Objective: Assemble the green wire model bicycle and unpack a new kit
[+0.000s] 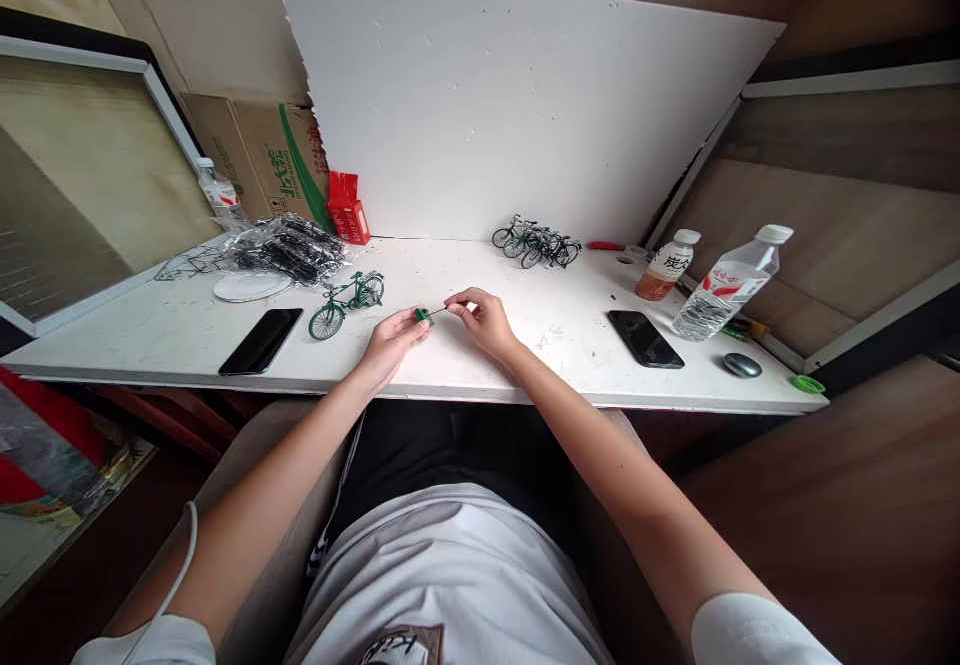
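Note:
Near the front of the white table, my left hand [395,341] is closed on a small green part [424,316], too small to make out fully. My right hand [484,320] pinches a thin dark rod [441,309], whose other end reaches to the green part. Both hands are close together, just above the tabletop. Left of them stands a green model bicycle [346,302], upright and apart from my left hand. Several more dark and green model bicycles [535,242] are grouped at the back, by the white board.
Plastic-bagged black parts [289,250] lie at the left behind a black phone [261,341]. A red box [348,208] stands behind. On the right are another phone [645,338], a brown-drink bottle [667,265], a water bottle [729,285] and a grey mouse [742,365].

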`<state>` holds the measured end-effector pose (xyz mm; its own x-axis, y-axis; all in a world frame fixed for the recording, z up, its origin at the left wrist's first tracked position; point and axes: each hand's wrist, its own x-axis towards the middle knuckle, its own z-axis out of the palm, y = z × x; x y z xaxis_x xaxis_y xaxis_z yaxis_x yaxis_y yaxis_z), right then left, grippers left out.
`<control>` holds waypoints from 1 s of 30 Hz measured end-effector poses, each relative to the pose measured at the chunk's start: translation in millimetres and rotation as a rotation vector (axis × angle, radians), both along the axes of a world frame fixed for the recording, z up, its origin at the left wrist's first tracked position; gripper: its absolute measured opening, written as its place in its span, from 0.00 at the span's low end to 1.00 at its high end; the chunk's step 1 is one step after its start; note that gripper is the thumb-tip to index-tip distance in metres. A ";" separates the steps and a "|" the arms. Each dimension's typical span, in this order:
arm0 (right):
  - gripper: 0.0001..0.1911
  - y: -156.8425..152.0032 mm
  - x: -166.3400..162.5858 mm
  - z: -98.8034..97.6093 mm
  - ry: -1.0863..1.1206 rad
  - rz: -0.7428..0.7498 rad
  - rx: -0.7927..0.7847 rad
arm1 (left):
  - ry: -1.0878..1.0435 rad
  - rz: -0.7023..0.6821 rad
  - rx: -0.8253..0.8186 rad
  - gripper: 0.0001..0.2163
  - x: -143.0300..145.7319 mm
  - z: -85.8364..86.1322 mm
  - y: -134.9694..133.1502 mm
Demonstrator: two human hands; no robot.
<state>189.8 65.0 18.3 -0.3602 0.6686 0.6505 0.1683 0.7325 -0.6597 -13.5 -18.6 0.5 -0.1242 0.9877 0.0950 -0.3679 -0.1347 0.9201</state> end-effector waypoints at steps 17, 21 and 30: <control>0.18 -3.4 3.1 0.6 -0.165 -0.042 0.136 | 0.114 0.004 0.034 0.37 -4.9 -9.0 3.2; 0.18 -6.6 3.6 3.4 -0.253 -0.071 0.163 | 0.145 0.010 0.042 0.39 -6.8 -11.3 5.0; 0.26 -10.3 2.1 5.9 -0.441 -0.153 0.144 | 0.200 -0.009 0.027 0.38 -7.2 -10.0 3.9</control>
